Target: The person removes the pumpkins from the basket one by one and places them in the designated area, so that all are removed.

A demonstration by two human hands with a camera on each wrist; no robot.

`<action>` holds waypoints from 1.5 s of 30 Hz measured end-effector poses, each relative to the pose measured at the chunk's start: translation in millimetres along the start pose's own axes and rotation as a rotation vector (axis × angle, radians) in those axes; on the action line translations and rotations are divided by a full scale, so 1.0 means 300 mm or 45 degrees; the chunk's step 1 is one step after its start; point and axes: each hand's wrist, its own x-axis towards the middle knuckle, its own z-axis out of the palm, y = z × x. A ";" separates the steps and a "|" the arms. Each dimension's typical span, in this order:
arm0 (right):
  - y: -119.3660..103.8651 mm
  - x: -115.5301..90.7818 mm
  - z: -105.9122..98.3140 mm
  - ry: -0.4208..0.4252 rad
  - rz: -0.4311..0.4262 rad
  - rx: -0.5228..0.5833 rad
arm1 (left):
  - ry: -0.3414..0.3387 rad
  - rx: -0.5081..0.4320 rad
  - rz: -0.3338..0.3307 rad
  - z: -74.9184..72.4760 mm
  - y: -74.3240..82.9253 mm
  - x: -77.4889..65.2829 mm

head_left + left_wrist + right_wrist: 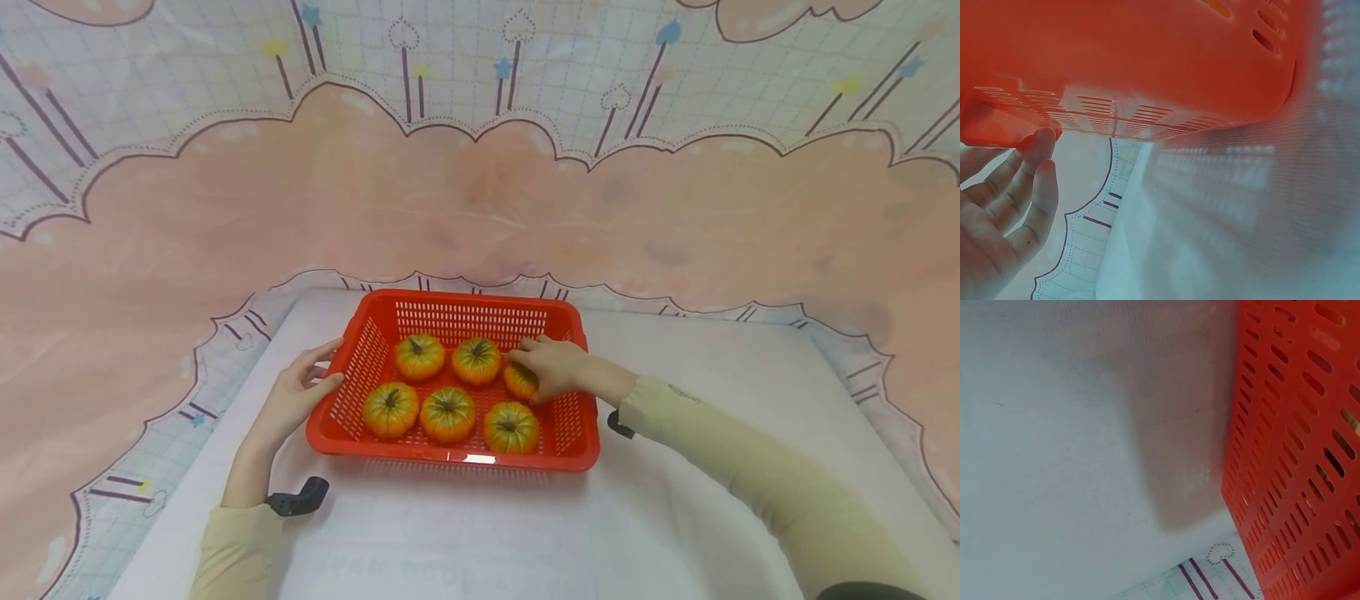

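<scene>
A red plastic basket (pixel 450 461) with slotted walls holds several small orange-and-green pumpkins, set in two rows. My right hand (pixel 551 367) reaches over the basket's right side and grips the pumpkin (pixel 519 380) at the right end of the back row, covering part of it. Just in front of that one sits another pumpkin (pixel 512 427). My left hand (pixel 292 400) is at the basket's left rim, fingers spread and lightly bent, fingertips right at the edge. In the left wrist view, the left hand (pixel 1004 219) shows its fingertips against the red rim. The right wrist view shows the basket's slotted side (pixel 1297 456), without the hand.
The basket stands on a white-covered table (pixel 450 542). Behind it hangs a patterned pink-and-white cloth (pixel 480 200), which also runs along the table's sides. A dark wrist-camera mount (pixel 300 497) sticks out from the left wrist, another (pixel 619 425) from the right.
</scene>
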 end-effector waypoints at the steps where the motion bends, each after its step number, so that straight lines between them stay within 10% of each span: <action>1: 0.000 0.001 0.001 -0.004 0.001 -0.001 | -0.001 -0.002 0.001 0.000 0.000 0.001; 16: 0.001 -0.004 0.009 0.005 0.020 0.018 | -0.015 -0.014 -0.015 0.009 0.000 0.005; 45: -0.007 -0.165 -0.083 0.443 -0.008 0.162 | -0.003 -0.030 -0.015 -0.003 0.002 0.001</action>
